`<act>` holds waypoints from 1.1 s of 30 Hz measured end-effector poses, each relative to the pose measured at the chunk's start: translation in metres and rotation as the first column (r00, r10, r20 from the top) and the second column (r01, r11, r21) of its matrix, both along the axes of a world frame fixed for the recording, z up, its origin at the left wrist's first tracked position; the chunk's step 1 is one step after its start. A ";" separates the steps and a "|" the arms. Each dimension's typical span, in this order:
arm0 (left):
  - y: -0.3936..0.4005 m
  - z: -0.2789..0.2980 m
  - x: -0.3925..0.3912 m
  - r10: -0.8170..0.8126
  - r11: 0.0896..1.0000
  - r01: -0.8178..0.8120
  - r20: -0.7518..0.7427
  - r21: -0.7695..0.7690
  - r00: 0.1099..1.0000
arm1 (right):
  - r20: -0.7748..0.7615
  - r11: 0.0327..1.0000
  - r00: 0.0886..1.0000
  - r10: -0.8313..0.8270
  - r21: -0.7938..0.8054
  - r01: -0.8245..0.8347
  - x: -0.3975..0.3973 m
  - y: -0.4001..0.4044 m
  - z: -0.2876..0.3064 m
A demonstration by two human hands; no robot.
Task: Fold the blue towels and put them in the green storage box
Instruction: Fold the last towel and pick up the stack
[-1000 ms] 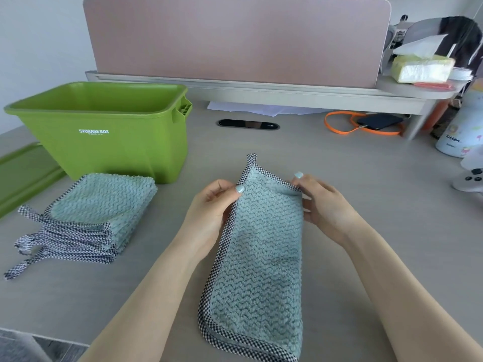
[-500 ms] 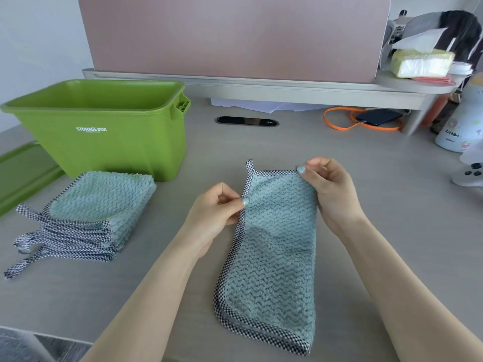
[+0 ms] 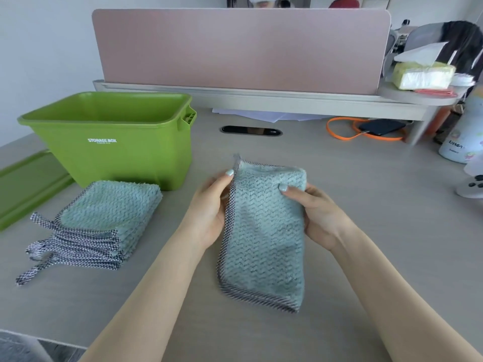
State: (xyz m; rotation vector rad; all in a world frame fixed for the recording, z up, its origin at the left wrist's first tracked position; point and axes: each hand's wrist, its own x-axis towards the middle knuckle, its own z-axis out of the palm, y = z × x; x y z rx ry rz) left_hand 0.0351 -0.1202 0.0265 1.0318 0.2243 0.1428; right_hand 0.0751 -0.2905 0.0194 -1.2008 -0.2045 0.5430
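Two bare hands hold one folded blue-green waffle-weave towel (image 3: 264, 231) with black-and-white checked trim, mid-counter, just in front of the person. Left hand (image 3: 211, 212) grips the towel's left trimmed edge; thumb on top near the upper left corner, fingers curled behind the cloth and hidden. Right hand (image 3: 318, 218) grips the right edge; thumb pressed on the top face near the upper right corner, fingers wrapped underneath, out of sight. Upper part of the towel lifted off the pale grey laminate counter (image 3: 366, 194); whether the lower trimmed end touches the surface cannot be told, as it is blurred. A small hanging loop sticks up at the upper left corner.

Green plastic storage box (image 3: 117, 150), white "STORAGE BOX" lettering on its near wall, stands open at left rear of the counter, well apart from the held towel. Inside looks bare as far as visible. Flat green plastic lid (image 3: 28, 186) lies at far left, just beside the box.

Stack of folded blue-green towels (image 3: 104, 218) with the same checked trim sits on the counter directly in front of the box, its loops trailing toward the near left.

Rear: pink fabric divider panel (image 3: 240, 48) above a raised shelf; yellow tissue pack (image 3: 423, 74) on the shelf's right end; orange cable (image 3: 347, 131) and dark phone (image 3: 381, 126) beneath it.
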 end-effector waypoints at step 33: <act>0.050 0.039 -0.042 0.214 0.650 -0.299 0.209 0.699 0.954 | 0.429 0.960 0.884 -0.183 -0.118 0.256 -0.010 0.021 0.039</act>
